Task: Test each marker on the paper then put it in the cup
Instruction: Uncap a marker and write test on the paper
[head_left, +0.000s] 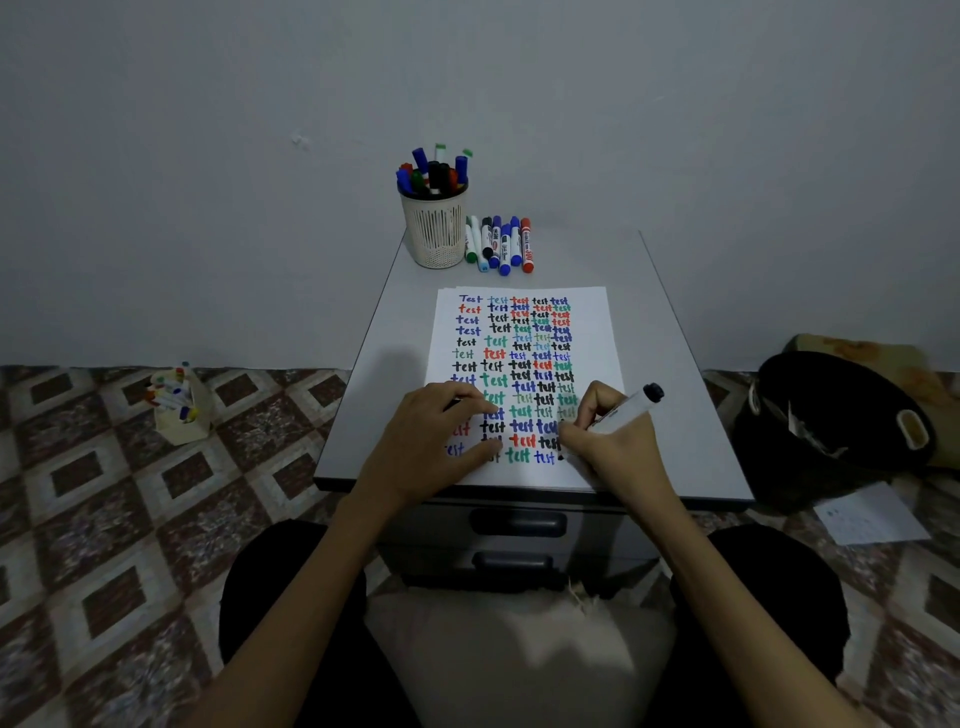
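A white sheet of paper covered in rows of coloured "test" words lies on a small grey table. My right hand grips a white marker with a black end, its tip down at the sheet's lower right. My left hand rests on the paper's lower left, fingers curled; something dark shows under them, perhaps a cap. A cream mesh cup full of markers stands at the table's far edge. Several loose markers lie just right of it.
Under the tabletop sit drawers with dark handles. On the patterned tile floor, a small holder of markers stands at left. A black basket and a loose sheet lie at right. A grey wall rises behind.
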